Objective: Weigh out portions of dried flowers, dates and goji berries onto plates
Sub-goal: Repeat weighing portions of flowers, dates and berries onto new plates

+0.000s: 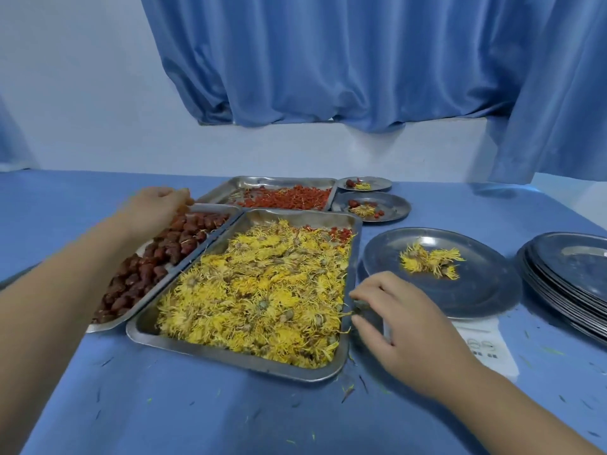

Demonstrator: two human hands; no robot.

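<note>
A steel tray [243,360] piled with yellow dried flowers [262,290] lies in front of me. To its left is a tray of dark red dates [164,257], and behind it a tray of goji berries [289,197]. My right hand [407,323] rests at the flower tray's right rim, thumb and fingers pinched on a small dried flower [358,307]. My left hand [157,205] hovers over the far end of the date tray with fingers curled down; what they hold is hidden. A round plate [476,297] with a few flowers [430,261] sits on a white scale [486,348].
Two small filled plates [377,182] [394,206] with flowers, dates and berries stand to the right of the goji tray. A stack of steel plates [571,277] is at the far right. Flower bits litter the blue table [197,415]. Blue curtains hang behind.
</note>
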